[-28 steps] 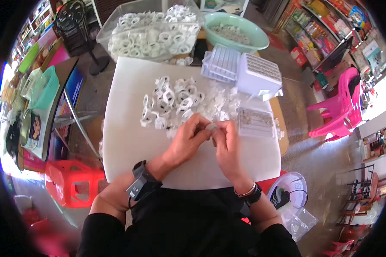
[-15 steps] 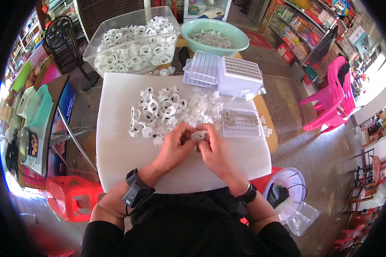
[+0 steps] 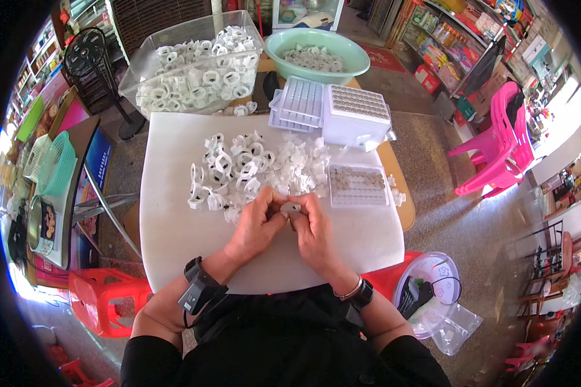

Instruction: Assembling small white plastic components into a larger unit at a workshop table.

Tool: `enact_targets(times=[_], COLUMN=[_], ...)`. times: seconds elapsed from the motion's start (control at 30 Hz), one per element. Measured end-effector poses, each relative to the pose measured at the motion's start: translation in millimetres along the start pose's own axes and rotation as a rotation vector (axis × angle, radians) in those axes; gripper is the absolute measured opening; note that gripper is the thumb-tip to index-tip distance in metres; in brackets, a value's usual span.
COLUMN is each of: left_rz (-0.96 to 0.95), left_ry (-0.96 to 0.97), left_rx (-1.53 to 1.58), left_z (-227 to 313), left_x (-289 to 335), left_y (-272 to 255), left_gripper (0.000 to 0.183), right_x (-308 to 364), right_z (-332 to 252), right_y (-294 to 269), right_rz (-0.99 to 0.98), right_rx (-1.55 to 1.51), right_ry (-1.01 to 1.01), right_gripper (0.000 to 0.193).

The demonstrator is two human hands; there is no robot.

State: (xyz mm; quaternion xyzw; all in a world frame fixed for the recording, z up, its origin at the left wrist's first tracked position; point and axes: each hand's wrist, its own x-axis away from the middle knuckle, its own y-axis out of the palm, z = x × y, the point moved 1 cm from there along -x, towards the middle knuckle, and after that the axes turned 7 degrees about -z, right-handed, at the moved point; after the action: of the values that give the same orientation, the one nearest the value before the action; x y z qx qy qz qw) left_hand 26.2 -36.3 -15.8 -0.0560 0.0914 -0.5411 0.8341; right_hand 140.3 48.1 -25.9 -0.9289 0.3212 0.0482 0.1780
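Note:
Close together over the white tabletop (image 3: 193,251), my left hand (image 3: 258,224) and my right hand (image 3: 314,231) are both closed on one small whitish plastic part (image 3: 291,208). It is pinched between thumbs and fingertips, and a small dark spot shows on it. Just beyond my left hand lies a heap of white plastic rings (image 3: 229,161) with dark inner patches. Beside them is a pile of small translucent plastic pieces (image 3: 300,161). A shallow tray (image 3: 360,198) holding rows of small grey discs lies to the right of my right hand.
At the back stand a clear bin (image 3: 193,58) full of white rings and a green basin (image 3: 319,68) of similar parts. Stacked trays (image 3: 356,116) sit at the table's far right corner. A red stool (image 3: 106,303) is at left, a bucket (image 3: 432,284) at right.
The part between my fingers has turned and shows a flatter face. My hands stay together in nearly the same place; the whole view has shifted slightly.

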Motion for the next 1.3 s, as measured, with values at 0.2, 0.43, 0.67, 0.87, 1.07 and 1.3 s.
enact_targets(times=[0.2, 0.43, 0.67, 0.87, 1.07, 1.3], left_rz=[-0.021, -0.090, -0.146, -0.146, -0.162, -0.181], left_ry=[0.015, -0.146, -0.065, -0.057, -0.056, -0.066], left_rx=[-0.023, 0.375, 0.217, 0.416, 0.550, 0.632], left_z=[3, 14, 18, 15, 19, 7], left_x=[-2, -7, 5, 3, -4, -7], left_y=[-4, -10, -11, -13, -14, -15], left_gripper=[0.013, 0.014, 0.026, 0.029, 0.037, 0.032], right_x=[-1, -1, -8, -44, -42, -38], right_z=[-4, -22, -38, -65, -63, -57], right_y=[-4, -18, -34, -67, -50, -43], right_rz=[-0.033, -0.047, -0.049, -0.219, -0.306, -0.282], right_rx=[-0.099, -0.343, 0.005, -0.210, -0.176, -0.243], right_ry=[0.005, 0.177, 0.031, 0.304, 0.315, 0.312], right_gripper=[0.020, 0.022, 0.014, 0.012, 0.015, 0.015])
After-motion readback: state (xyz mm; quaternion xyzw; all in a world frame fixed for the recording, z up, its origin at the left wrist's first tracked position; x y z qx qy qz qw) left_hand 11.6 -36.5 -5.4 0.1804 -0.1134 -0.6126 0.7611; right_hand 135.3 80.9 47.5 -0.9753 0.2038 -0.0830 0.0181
